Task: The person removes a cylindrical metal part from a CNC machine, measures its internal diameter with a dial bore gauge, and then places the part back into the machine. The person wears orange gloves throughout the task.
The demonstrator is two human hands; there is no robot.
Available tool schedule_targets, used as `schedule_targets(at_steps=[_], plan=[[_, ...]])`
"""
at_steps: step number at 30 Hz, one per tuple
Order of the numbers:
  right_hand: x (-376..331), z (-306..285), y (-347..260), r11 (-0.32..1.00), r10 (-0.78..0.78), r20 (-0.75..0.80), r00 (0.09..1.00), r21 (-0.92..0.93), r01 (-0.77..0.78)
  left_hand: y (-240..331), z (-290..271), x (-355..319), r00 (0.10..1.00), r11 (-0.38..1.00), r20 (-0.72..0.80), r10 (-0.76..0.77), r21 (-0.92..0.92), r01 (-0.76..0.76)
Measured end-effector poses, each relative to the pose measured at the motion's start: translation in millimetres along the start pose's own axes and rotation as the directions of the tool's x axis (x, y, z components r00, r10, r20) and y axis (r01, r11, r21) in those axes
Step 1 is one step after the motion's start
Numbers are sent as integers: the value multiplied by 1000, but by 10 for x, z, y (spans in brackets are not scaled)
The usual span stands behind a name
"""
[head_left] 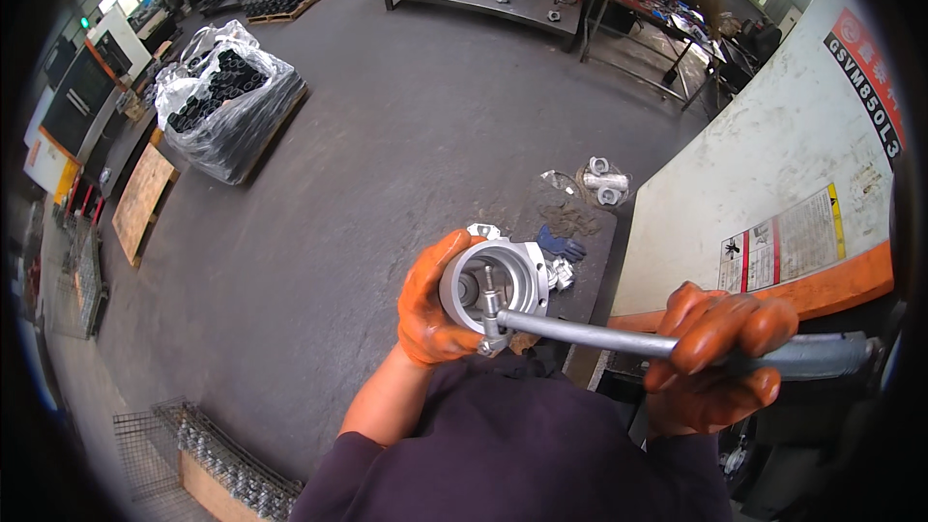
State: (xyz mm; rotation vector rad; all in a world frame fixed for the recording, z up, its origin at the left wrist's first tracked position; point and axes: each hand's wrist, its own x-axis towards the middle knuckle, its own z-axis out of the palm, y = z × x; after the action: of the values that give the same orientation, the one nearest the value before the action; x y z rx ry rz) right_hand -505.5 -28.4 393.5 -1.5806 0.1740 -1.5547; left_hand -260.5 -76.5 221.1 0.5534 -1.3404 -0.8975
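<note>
My left hand point(430, 314), in an orange glove, is closed round the side of a silver cast metal housing point(532, 275) with a round bore facing up. My right hand point(720, 348), also gloved in orange, grips a bore gauge point(580, 334) near its thicker grey handle. The gauge's long tube runs leftward from my right hand. Its crosswise measuring head lies over the lower rim of the bore, with the thin tip above the opening. Whether the head touches the bore wall, I cannot tell.
Beyond the housing, a dark blue glove point(561, 244) and several silver castings point(605, 181) lie on a low dark surface. A white machine panel point(735, 184) with an orange edge stands right. A wrapped pallet load point(227, 101) is at left, a wire basket point(208, 454) at lower left.
</note>
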Motion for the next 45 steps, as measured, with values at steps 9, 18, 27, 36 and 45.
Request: schedule_targets(at_steps=[9, 18, 27, 36, 45], plan=[[-167, -8, 211, 954, -259, -3, 966, -157, 255, -22, -57, -93, 994, 998, 111, 14, 58, -21], [-160, -24, 61, 972, -105, -52, 993, -216, 91, -17, 124, 2, 995, 995, 68, 76, 61, -80], [-121, 125, -54, 923, 55, -316, 947, -346, -169, 55, 239, 158, 941, 903, 227, 251, 294, -312], [-152, 135, -109, 902, 320, -442, 838, -128, -411, -21, 289, 79, 985, 955, 90, 146, 248, -164], [-105, 8, -66, 965, 223, -296, 929, -71, -254, 9, 360, 172, 972, 940, 136, 190, 261, -221]])
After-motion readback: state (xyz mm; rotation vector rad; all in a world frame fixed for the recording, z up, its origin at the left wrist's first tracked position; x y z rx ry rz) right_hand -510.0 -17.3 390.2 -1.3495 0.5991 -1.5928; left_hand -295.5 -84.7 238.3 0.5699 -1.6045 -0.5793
